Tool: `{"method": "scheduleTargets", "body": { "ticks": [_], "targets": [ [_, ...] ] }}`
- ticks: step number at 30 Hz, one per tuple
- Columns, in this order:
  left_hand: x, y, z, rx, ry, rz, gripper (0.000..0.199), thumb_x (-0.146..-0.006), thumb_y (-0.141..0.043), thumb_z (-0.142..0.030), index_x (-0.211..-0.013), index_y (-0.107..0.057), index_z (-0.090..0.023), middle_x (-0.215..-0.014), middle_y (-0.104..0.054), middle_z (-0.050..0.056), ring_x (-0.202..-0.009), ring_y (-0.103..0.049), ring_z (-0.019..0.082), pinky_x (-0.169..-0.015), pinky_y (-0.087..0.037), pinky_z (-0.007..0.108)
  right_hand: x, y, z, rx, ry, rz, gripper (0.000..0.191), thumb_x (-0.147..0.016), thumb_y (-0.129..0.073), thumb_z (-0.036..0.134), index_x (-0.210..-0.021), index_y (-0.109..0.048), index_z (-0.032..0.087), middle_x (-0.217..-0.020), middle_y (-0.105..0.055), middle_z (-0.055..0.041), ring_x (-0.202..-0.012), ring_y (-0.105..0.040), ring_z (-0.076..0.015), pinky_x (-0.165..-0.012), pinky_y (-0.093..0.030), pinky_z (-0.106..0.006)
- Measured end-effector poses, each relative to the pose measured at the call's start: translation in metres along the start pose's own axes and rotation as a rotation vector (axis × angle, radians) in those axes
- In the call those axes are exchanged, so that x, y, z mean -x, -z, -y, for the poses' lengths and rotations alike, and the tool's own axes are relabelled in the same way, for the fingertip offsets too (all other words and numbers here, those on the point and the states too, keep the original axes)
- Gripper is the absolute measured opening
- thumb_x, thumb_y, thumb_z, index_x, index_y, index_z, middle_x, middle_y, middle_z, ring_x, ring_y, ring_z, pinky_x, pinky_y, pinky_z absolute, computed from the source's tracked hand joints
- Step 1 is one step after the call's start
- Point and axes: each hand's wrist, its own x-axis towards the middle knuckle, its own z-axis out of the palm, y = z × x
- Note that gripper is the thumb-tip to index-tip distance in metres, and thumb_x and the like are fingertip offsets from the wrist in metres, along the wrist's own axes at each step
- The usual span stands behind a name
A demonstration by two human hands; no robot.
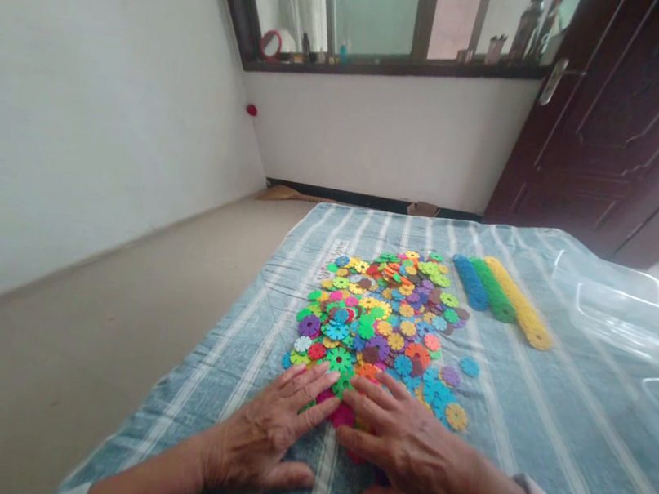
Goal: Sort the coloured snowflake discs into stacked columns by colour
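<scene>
A loose pile of colourful notched plastic discs (377,347) lies spread over the striped cloth in front of me. My left hand (276,429) rests palm down at the near left edge of the pile, fingers stretched over some discs. Across from it, my right hand (407,449) lies flat on the near right edge with its fingers spread and covers several discs. A magenta disc (343,416) shows between the two hands. Neither hand grips anything; what lies under the palms is hidden.
Rows of overlapping discs in blue (471,283), green (492,289) and yellow (518,302) lie right of the pile. Clear plastic containers (634,321) stand at the right. The striped cloth (233,398) drops off at the left edge towards the floor. A dark red door (608,123) is behind.
</scene>
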Motion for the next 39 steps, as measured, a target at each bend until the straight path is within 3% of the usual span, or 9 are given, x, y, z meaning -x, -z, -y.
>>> {"method": "scheduleTargets", "body": {
  "ticks": [4, 11, 16, 19, 22, 28, 32, 36, 39],
  "targets": [
    [-0.012, -0.008, 0.013, -0.095, 0.008, -0.029, 0.063, -0.088, -0.051, -0.05, -0.144, -0.036, -0.025, -0.153, -0.033, 0.012, -0.141, -0.027, 0.032, -0.113, -0.027, 0.051, 0.0, -0.01, -0.01, 0.115, -0.046, -0.052, 0.055, -0.092, -0.039, 0.059, -0.13, -0.049, 0.021, -0.136, -0.049, -0.0141, -0.129, -0.036, -0.0302, -0.108, -0.023, -0.054],
    [-0.067, -0.021, 0.047, -0.122, 0.062, -0.101, 0.054, -0.092, -0.045, -0.046, -0.137, -0.046, -0.016, -0.146, -0.045, 0.013, -0.138, -0.034, 0.028, -0.112, -0.026, 0.049, -0.024, -0.015, -0.055, 0.27, -0.092, -0.212, 0.03, -0.094, -0.047, 0.045, -0.104, -0.059, 0.02, -0.111, -0.06, -0.0097, -0.108, -0.05, -0.0227, -0.099, -0.034, -0.043],
    [-0.123, -0.029, 0.069, -0.137, 0.209, -0.193, 0.044, -0.095, -0.041, -0.042, -0.127, -0.054, -0.015, -0.14, -0.052, 0.013, -0.132, -0.042, 0.027, -0.106, -0.035, 0.046, -0.042, -0.009, -0.106, 0.38, -0.199, -0.291, 0.025, -0.094, -0.049, 0.04, -0.091, -0.061, 0.018, -0.088, -0.06, -0.0068, -0.088, -0.053, -0.0192, -0.084, -0.039, -0.035],
    [-0.148, -0.033, 0.082, -0.147, 0.265, -0.255, 0.039, -0.094, -0.043, -0.041, -0.118, -0.059, -0.015, -0.132, -0.058, 0.014, -0.128, -0.047, 0.027, -0.1, -0.042, 0.046, -0.046, -0.002, -0.128, 0.417, -0.306, -0.307, 0.026, -0.093, -0.051, 0.04, -0.093, -0.063, 0.018, -0.086, -0.062, -0.0072, -0.086, -0.055, -0.0199, -0.082, -0.04, -0.034],
    [-0.155, -0.032, 0.097, -0.09, 0.253, -0.367, 0.037, -0.094, -0.044, -0.04, -0.112, -0.062, -0.013, -0.123, -0.064, 0.015, -0.12, -0.055, 0.025, -0.099, -0.046, 0.043, -0.042, 0.006, -0.138, 0.408, -0.386, -0.36, 0.029, -0.094, -0.049, 0.042, -0.099, -0.064, 0.017, -0.092, -0.065, -0.0089, -0.091, -0.057, -0.0212, -0.084, -0.041, -0.035],
    [-0.113, -0.021, 0.127, -0.002, 0.311, -0.61, 0.032, -0.093, -0.043, -0.035, -0.108, -0.063, -0.015, -0.112, -0.068, 0.013, -0.109, -0.061, 0.022, -0.097, -0.05, 0.039, -0.014, 0.013, -0.124, 0.325, -0.452, -0.469, 0.023, -0.094, -0.05, 0.034, -0.097, -0.066, 0.018, -0.101, -0.066, -0.0104, -0.097, -0.058, -0.022, -0.088, -0.043, -0.036],
    [-0.091, -0.022, 0.135, 0.017, 0.419, -0.656, 0.028, -0.09, -0.046, -0.034, -0.102, -0.064, -0.016, -0.105, -0.07, 0.01, -0.102, -0.063, 0.023, -0.092, -0.053, 0.039, -0.003, 0.011, -0.089, 0.227, -0.377, -0.358, 0.02, -0.093, -0.052, 0.031, -0.09, -0.068, 0.019, -0.102, -0.065, -0.0094, -0.098, -0.058, -0.0218, -0.087, -0.044, -0.037],
    [-0.091, -0.029, 0.132, -0.01, 0.431, -0.662, 0.024, -0.087, -0.05, -0.031, -0.1, -0.065, -0.016, -0.102, -0.07, 0.011, -0.101, -0.063, 0.023, -0.092, -0.052, 0.041, 0.0, 0.008, -0.054, 0.143, -0.339, -0.226, 0.023, -0.082, -0.067, 0.038, -0.097, -0.068, 0.02, -0.123, -0.058, -0.0108, -0.124, -0.045, -0.0288, -0.099, -0.039, -0.045],
    [-0.095, -0.03, 0.129, -0.02, 0.405, -0.666, 0.02, -0.085, -0.053, -0.028, -0.098, -0.065, -0.017, -0.1, -0.07, 0.009, -0.101, -0.062, 0.023, -0.093, -0.052, 0.041, 0.0, 0.008, -0.043, 0.113, -0.355, -0.138, 0.032, -0.074, -0.075, 0.041, -0.097, -0.068, 0.02, -0.128, -0.055, -0.0104, -0.128, -0.04, -0.0314, -0.102, -0.037, -0.049]
  ]
}}
